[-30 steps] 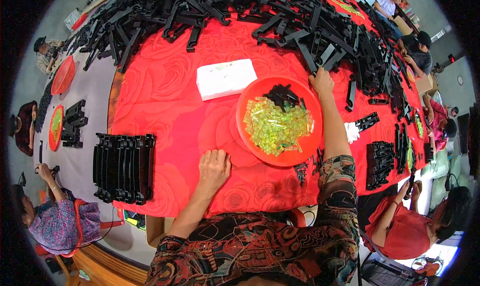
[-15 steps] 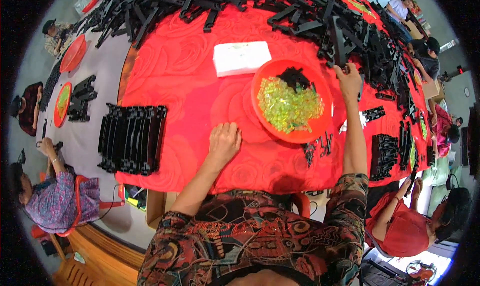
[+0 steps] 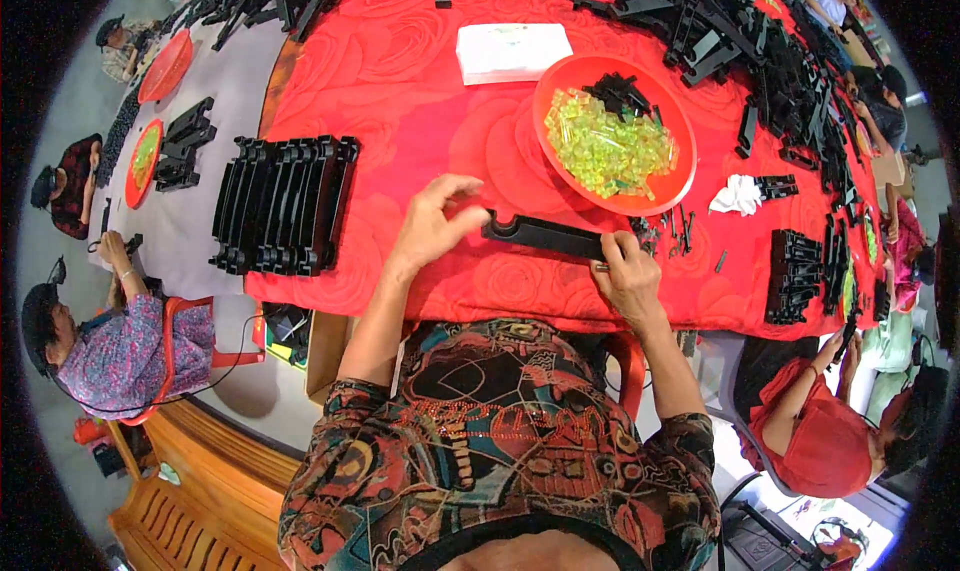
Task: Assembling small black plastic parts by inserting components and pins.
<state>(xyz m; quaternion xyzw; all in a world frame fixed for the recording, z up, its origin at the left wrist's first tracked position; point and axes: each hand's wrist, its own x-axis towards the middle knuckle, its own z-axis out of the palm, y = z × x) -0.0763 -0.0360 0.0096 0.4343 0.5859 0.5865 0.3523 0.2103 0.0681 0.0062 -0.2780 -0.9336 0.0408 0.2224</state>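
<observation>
A long black plastic part (image 3: pixel 545 235) is held level above the red cloth, in front of my body. My right hand (image 3: pixel 630 273) grips its right end between thumb and fingers. Beside the hooked left end is my left hand (image 3: pixel 436 223), its thumb and fingers apart with nothing between them. Just beyond the part stands a red bowl (image 3: pixel 688 181) of small yellow-green translucent pieces (image 3: pixel 605 146), with small black pieces (image 3: pixel 618 93) at its far side. Small dark pins (image 3: pixel 685 229) lie on the cloth near the bowl.
Left of me, black parts are lined up in a stack (image 3: pixel 285 206). Loose black parts (image 3: pixel 700 31) pile up at the far right. A white tissue pack (image 3: pixel 512 53) sits behind the bowl, a crumpled tissue (image 3: pixel 737 195) to its right. People work at both sides.
My right hand has come from the pile back toward me, bringing a black part. My left hand has lifted and opened beside the part's left end. The view has shifted slightly.
</observation>
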